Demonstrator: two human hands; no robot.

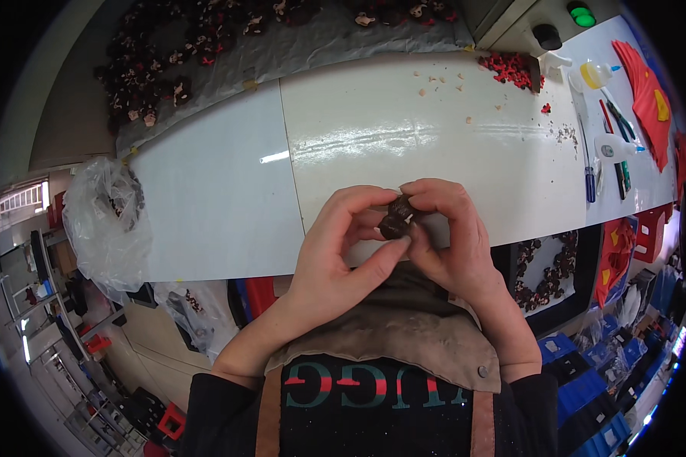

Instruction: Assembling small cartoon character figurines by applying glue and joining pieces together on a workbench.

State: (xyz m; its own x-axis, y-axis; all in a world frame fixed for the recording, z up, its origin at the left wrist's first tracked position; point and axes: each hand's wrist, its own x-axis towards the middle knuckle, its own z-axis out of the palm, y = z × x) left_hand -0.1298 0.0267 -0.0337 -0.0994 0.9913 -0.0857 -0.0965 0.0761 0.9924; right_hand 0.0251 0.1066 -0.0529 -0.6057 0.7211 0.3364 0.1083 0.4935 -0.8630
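Head-worn fisheye view, facing down, close above the worktable (213, 198)

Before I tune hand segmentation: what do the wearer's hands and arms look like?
Left hand and right hand are ungloved, with no rings, watch or bracelet that I can make out. Forearms are uncovered; plain black sleeves start farther up the arms. No cables or markings visible on either arm.

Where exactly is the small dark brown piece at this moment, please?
In the head view, the small dark brown piece is near the middle, held between the left hand and right hand, above the white table.
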